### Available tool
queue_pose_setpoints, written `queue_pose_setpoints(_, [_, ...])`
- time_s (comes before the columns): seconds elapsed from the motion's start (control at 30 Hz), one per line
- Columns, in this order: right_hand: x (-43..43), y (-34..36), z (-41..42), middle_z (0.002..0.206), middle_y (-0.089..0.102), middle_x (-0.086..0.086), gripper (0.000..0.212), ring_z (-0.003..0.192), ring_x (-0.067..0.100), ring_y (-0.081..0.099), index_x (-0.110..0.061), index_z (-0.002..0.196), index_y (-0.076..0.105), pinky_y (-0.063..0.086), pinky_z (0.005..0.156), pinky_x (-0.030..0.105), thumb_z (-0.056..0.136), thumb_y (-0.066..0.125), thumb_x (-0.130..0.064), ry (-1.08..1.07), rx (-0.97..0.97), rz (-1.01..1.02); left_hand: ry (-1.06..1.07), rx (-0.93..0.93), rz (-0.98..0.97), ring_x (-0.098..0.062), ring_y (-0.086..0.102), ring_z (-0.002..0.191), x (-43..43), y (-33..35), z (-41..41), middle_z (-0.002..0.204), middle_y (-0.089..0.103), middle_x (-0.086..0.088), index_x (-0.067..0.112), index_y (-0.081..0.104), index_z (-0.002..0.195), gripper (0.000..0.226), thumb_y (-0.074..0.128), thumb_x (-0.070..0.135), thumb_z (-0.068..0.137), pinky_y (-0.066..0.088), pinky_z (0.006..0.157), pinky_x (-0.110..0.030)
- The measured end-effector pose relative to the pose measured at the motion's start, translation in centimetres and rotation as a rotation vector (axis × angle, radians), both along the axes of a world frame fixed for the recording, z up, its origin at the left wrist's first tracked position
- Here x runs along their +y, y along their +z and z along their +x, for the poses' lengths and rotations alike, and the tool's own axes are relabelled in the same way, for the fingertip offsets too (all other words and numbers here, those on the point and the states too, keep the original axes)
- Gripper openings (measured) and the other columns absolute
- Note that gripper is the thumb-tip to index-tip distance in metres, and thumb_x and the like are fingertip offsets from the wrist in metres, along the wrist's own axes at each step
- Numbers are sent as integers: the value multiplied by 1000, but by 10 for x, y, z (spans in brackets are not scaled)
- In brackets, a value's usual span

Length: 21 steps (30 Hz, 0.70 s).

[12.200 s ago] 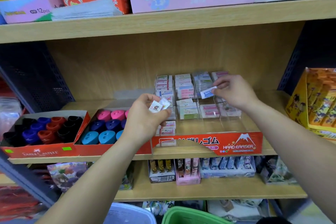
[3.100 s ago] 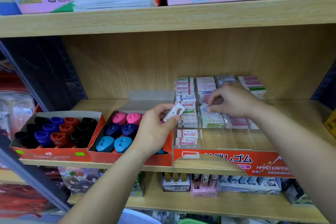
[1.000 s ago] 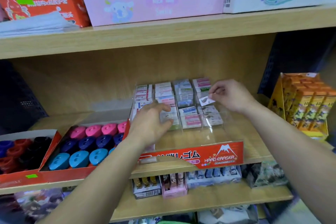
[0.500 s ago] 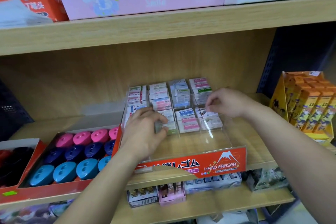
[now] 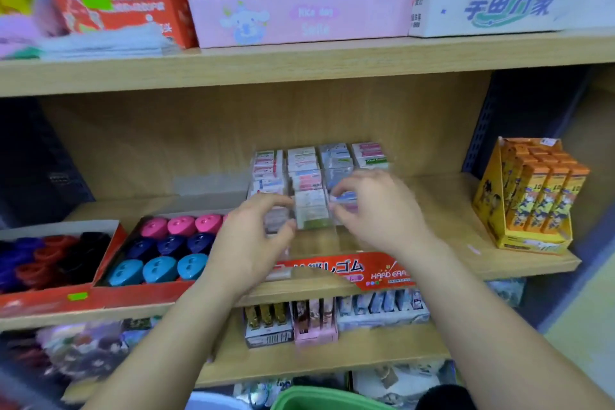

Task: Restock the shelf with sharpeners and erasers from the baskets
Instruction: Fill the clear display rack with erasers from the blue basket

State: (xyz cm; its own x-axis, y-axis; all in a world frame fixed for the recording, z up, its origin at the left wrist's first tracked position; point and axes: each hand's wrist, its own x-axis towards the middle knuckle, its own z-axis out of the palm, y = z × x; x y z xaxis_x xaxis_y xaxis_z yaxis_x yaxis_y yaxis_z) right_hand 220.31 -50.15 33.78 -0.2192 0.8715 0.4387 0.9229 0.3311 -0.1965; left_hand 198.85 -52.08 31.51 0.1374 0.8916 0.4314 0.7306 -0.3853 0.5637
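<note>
Pinching a rectangular eraser (image 5: 346, 198), seemingly, right hand (image 5: 379, 210) over clear plastic tray (image 5: 316, 241).

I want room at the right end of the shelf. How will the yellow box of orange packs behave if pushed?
The yellow box stands tall, so a high push would probably tip it; push low. It looks like cardboard, so its walls may flex. It sits near the front edge of the shelf and could slide off.

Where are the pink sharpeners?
In the head view, the pink sharpeners sit left of centre on the middle shelf, back row of the red box, behind the dark blue sharpeners, beside the left hand.
</note>
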Motion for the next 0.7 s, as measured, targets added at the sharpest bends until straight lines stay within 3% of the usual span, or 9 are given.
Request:
queue_pose_setpoints(0.07, [-27, -3, -38, 115, 69, -8, 24, 112, 19, 59, -31, 109, 71, 48, 95, 39, 93, 61, -46, 109, 38, -35, 43, -56, 25, 4, 59, 102, -39, -9, -33, 107, 62, 28, 34, 69, 113, 24, 71, 25, 90, 44, 88, -15])
queue_pose_setpoints(0.13, [-54, -11, -77, 115, 68, -10, 24, 112, 17, 58, -32, 110, 70, 46, 96, 39, 94, 59, -47, 212, 57, -54, 116, -109, 20, 8, 60, 100, -79, -28, -75, 101, 66, 28, 36, 69, 104, 22, 72, 22, 88, 42, 85, -8])
queue_pose_setpoints(0.23, [-86, -41, -133, 108, 69, -8, 25, 106, 20, 59, -31, 107, 71, 48, 90, 39, 90, 62, -48, 350, 49, -94, 296, -158, -122, -1, 68, 87, -134, -76, -138, 94, 70, 23, 39, 68, 95, 27, 76, 14, 86, 52, 77, -25])
queue_pose_setpoints(0.3, [-103, -70, -167, 107, 68, -7, 25, 104, 21, 59, -31, 107, 71, 48, 87, 39, 90, 62, -46, 429, 28, -194, 416, -144, -270, -6, 70, 82, -164, -114, -173, 87, 72, 16, 38, 67, 93, 23, 77, 19, 86, 53, 70, -27])
queue_pose_setpoints(0.33, [-111, -86, -183, 108, 67, -7, 24, 105, 21, 59, -30, 109, 70, 49, 87, 38, 92, 61, -45, 471, 13, -260, 468, -120, -334, -7, 70, 83, -177, -134, -189, 88, 72, 15, 36, 68, 97, 18, 76, 26, 85, 54, 71, -28])
queue_pose_setpoints(0.4, [-125, -122, -211, 109, 66, -6, 23, 103, 19, 59, -29, 110, 68, 50, 84, 38, 95, 61, -44, 540, -16, -420, 557, -94, -479, -14, 70, 88, -197, -174, -218, 98, 72, 9, 25, 66, 118, 39, 72, 35, 81, 55, 78, -33])
queue_pose_setpoints(0.47, [-131, -169, -238, 108, 67, -7, 23, 99, 17, 61, -28, 108, 68, 52, 81, 36, 96, 61, -46, 575, -71, -608, 627, -102, -614, -26, 69, 97, -212, -209, -240, 114, 69, -2, 16, 53, 137, 54, 72, 27, 87, 54, 85, -36])
queue_pose_setpoints(0.6, [-130, -281, -280, 110, 69, -1, 32, 104, 23, 64, -22, 117, 66, 54, 89, 43, 94, 65, -45, 585, -222, -946, 661, -145, -821, -32, 63, 108, -226, -273, -257, 123, 64, -11, 7, 51, 138, 50, 68, 18, 92, 44, 85, -31])
queue_pose_setpoints(0.7, [-121, -353, -302, 125, 64, 7, 45, 112, 29, 61, -18, 134, 56, 51, 95, 45, 96, 65, -41, 550, -312, -1120, 648, -140, -953, -33, 62, 114, -233, -330, -258, 127, 66, -15, 7, 56, 135, 49, 67, 24, 90, 42, 90, -30])
